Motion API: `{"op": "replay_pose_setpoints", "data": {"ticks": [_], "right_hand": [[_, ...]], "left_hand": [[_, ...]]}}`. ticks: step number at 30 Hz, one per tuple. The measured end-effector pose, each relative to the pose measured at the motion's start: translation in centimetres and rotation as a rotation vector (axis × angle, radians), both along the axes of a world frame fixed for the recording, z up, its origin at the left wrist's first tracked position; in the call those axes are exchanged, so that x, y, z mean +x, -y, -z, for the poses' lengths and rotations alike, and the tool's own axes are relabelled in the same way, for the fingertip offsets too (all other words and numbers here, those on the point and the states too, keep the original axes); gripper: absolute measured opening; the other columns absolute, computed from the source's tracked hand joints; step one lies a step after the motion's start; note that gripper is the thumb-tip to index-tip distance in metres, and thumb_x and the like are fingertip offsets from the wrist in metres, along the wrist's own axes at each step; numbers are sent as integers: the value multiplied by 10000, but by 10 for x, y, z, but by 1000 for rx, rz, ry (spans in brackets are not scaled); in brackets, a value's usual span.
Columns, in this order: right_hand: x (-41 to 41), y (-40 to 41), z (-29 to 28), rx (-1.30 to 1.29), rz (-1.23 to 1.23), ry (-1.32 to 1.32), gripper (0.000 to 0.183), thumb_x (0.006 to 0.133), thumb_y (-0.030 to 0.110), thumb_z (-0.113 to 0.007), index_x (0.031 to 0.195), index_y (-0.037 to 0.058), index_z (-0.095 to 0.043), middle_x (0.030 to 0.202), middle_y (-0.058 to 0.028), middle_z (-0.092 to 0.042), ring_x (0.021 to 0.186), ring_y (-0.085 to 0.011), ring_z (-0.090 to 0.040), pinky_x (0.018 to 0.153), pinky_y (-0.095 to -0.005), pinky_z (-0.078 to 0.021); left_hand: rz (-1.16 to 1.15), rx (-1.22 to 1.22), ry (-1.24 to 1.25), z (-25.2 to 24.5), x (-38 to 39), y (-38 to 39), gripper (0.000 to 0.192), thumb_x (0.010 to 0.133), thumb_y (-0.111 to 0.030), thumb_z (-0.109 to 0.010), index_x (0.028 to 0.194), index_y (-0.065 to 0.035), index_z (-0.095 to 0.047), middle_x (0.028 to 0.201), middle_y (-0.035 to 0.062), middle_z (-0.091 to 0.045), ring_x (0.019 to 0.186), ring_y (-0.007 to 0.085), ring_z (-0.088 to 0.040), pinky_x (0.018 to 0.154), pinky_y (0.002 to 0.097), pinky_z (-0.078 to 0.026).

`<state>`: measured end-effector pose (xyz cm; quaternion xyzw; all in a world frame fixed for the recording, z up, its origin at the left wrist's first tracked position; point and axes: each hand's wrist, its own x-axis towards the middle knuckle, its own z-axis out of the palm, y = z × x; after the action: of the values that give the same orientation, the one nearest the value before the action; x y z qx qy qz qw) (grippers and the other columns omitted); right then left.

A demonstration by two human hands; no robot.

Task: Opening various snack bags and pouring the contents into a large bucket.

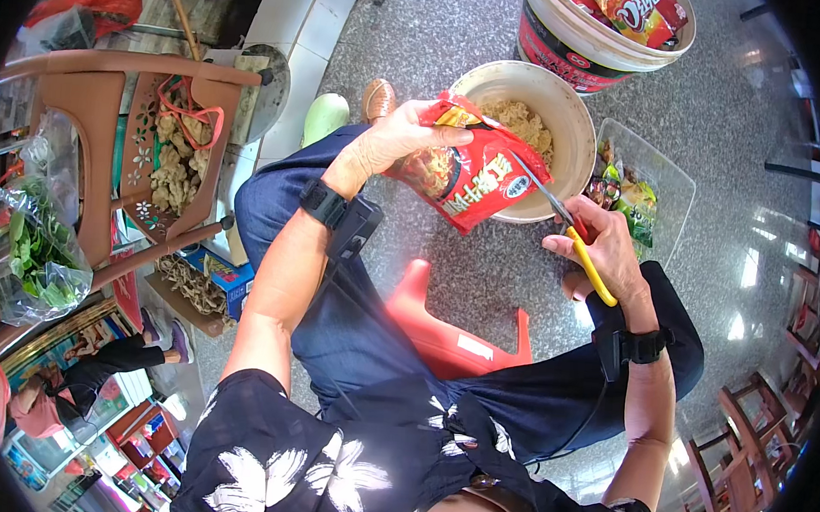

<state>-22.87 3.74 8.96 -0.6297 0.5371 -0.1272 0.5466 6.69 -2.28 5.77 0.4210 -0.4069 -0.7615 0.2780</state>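
My left hand (411, 136) grips a red instant noodle packet (483, 179) by its upper left end. In my right hand (611, 252) is a pair of scissors (590, 263) with yellow and red handles; the blades lie at the packet's right edge. Beneath the packet stands an off-white plastic bucket (580, 150) with blocks of dry noodles (523, 121) inside, partly covered by the packet. Beside it, near my right hand, a clear plastic box (676, 178) holds several seasoning sachets (635, 204). Beyond, a larger bucket (567, 49) is heaped with noodle packets (637, 11).
A red plastic stool (447, 341) is between my legs. To the left, a brown chair (99, 163) bears ginger (173, 175) and bagged greens (40, 244). A pale green gourd (325, 117) lies by my foot. Another person (84, 379) stands lower left; wooden chairs (747, 436) line the right.
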Motion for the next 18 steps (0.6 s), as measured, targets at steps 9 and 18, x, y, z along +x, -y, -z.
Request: {"op": "replay_pose_setpoints", "data": {"ticks": [9,18], "right_hand": [[1,-1,4,-54,-19,-68,460,664,382,-778,883,43,-556,557,-9,-409,527,-101,-386,497,-279,-344],[6,-4,10,-40,-32,-67,512,669,420,-756,938,46,-532,611,-23,-423,566,-126,-412,533,-294,-359]], "left_hand": [[2,11,20,-2,-4,-2,304,803,-84,-650,1097,-36,-589,1039,16,-611,963,104,-553,871,266,-422],[98,61,-44,0,-19,-5,309,779,-102,-701,1060,-31,-596,1013,16,-624,948,93,-556,853,264,-443]]}}
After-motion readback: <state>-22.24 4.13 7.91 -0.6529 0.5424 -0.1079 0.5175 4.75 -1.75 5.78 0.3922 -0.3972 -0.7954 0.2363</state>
